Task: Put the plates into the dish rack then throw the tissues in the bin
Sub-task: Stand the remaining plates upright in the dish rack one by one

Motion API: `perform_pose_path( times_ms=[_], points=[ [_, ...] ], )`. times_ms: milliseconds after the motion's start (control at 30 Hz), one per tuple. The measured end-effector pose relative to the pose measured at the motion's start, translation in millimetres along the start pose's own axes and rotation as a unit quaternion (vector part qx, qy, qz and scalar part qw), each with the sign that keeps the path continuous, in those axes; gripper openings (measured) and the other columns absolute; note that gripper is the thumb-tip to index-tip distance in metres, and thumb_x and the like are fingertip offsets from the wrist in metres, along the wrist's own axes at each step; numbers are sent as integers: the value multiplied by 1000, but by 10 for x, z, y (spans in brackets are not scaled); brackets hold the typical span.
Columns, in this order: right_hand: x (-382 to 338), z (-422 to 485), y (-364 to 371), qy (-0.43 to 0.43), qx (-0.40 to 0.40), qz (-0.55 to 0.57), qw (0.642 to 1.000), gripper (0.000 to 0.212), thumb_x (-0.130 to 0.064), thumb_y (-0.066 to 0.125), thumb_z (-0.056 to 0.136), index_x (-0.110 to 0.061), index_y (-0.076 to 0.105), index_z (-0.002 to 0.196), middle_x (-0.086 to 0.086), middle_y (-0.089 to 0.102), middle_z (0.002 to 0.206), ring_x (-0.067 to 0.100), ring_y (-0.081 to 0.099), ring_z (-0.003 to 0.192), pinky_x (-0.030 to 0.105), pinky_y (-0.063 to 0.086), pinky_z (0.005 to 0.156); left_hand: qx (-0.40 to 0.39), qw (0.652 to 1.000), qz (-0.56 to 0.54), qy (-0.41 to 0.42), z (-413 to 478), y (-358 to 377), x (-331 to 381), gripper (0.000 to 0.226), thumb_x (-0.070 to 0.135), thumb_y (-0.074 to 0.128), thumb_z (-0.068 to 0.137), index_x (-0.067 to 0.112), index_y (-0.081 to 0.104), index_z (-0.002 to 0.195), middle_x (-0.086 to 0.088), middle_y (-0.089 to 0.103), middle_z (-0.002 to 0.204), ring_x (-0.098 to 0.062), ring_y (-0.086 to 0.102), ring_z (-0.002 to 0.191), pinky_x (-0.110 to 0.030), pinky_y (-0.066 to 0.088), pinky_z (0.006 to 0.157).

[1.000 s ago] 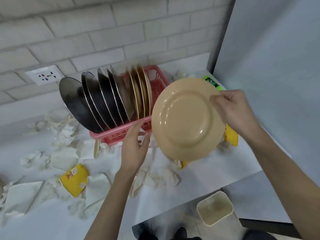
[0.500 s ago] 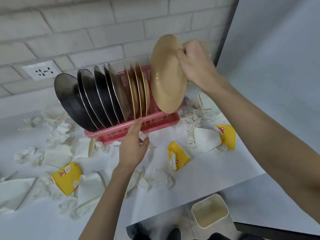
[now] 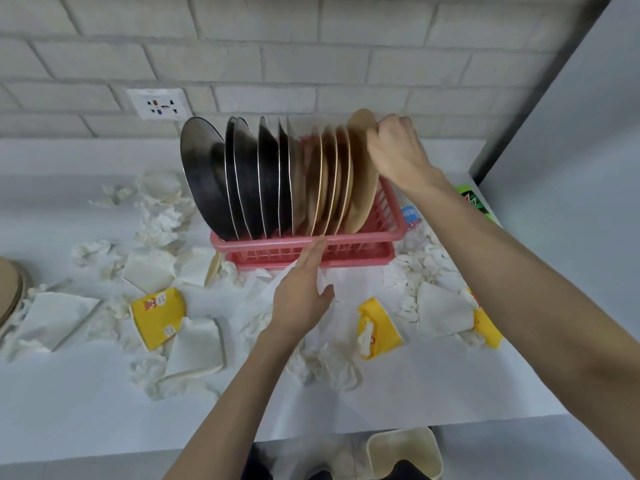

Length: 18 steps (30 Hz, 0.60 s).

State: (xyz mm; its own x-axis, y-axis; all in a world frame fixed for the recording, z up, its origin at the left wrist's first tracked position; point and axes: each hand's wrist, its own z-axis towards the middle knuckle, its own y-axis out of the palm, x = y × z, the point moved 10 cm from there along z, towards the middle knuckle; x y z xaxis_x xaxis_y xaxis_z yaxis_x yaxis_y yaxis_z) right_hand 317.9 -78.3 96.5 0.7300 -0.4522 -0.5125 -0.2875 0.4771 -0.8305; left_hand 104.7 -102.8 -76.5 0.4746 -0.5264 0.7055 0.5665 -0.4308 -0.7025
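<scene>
**Tan plate at right end of rack, gripped at the rim**

The round tan plastic plate [image 3: 363, 168] stands on edge in the rightmost occupied slot of the red plastic slatted dish rack [image 3: 346, 252], just beside three similar tan plates [image 3: 329, 174]. The right hand [image 3: 398, 154] grips its top rim with curled fingers. Left of the tan group stands a row of dark steel plates [image 3: 242, 174], also upright.

The left hand [image 3: 301, 292] lies flat with straight fingers, the fingertips touching the rack's front rim; it holds nothing.

The rack sits on a white counter [image 3: 450, 386] against a pale brick wall [image 3: 311, 64]. Crumpled white tissues [image 3: 162, 216] and flattened yellow paper packets [image 3: 157, 317] lie scattered around it. A beige square bin [image 3: 403, 452] stands on the floor below the counter's near edge. A green bottle [image 3: 474, 199] lies at the far right.
</scene>
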Motion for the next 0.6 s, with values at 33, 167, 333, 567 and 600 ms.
perform_pose_path(
  times_ms=[33, 167, 333, 567, 600],
  points=[
    [-5, 4, 31, 1, -3, 0, 1000, 20, -18, 37, 96, -4, 48, 86, 32, 56, 111, 44, 55, 102, 44, 45, 83, 2, 1000, -1, 1, 1, 3, -4, 87, 18, 71, 85, 35, 23, 156, 21, 20, 162, -18, 66, 104, -20, 44, 72],
    [6, 42, 145, 2, -12, 4, 1000, 21, -19, 38, 96, -3, 47, 86, 33, 55, 112, 47, 56, 102, 43, 45, 81, 9, 1000, -1, 11, -4, 0, 23, 88, 16, 72, 84, 32, 24, 156, 20, 20, 162, -9, 53, 127, -23, 50, 83],
    [5, 55, 313, -9, -33, -5, 999, 26, -21, 36, 100, -3, 56, 98, 27, 58, 110, 42, 56, 103, 36, 38, 75, 10, 1000, 5, 8, -9, 20, 21, 90, 16, 72, 84, 32, 22, 156, 20, 19, 163, -8, 56, 123, -18, 45, 79],
    [88, 24, 448, -1, -16, 25, 1000, 43, -28, 34, 102, -1, 55, 78, 16, 58, 77, 36, 61, 78, 33, 41, 67, 10, 1000, 14, 9, -13, 46, 14, 92, 17, 73, 83, 32, 20, 157, 19, 19, 163, -11, 60, 116, -17, 42, 73],
    [98, 16, 456, -2, -17, 29, 999, 46, -30, 33, 103, 0, 58, 79, 11, 55, 72, 33, 60, 72, 33, 42, 66, 10, 1000, 13, 8, -13, 46, 18, 92, 18, 74, 83, 32, 20, 157, 19, 19, 163, -12, 61, 115, -17, 42, 72]
  ],
)
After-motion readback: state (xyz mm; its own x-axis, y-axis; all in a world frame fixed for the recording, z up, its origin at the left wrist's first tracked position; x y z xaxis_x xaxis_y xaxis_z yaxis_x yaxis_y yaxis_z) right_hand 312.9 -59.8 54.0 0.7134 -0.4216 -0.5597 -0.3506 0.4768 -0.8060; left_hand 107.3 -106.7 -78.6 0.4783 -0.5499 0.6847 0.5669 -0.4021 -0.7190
